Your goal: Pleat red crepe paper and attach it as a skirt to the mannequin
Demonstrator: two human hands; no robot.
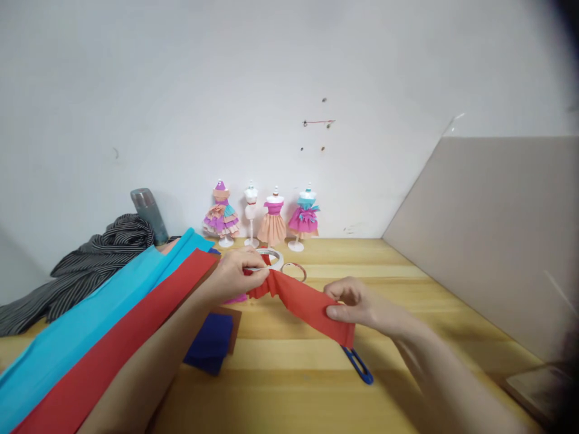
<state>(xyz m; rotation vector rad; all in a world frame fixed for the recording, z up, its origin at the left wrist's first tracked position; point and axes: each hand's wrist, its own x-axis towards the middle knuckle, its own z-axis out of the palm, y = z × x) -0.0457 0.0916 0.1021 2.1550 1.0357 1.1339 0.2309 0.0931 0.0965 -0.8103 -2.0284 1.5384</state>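
A strip of red crepe paper point(312, 306) stretches between my two hands above the wooden table. My left hand point(240, 272) pinches its left end, where the paper is gathered into small folds. The flat right end lies between the thumb and fingers of my right hand point(355, 305). Behind my left hand, partly covered by it, is a roll of white tape point(277, 258). A thin reddish ring point(304, 270), perhaps another tape roll, lies beside it. Below the strip's right end shows a blue looped handle point(359, 366); the rest of that tool is hidden under the paper.
Along the wall stand small mannequins, several in paper dresses point(274, 226) and one nearly bare point(251, 212). Long blue point(104, 295) and red paper sheets point(136, 328) lie at the left, near striped cloth point(106, 256) and a bottle point(151, 214). Dark blue pieces point(211, 340) rest in front.
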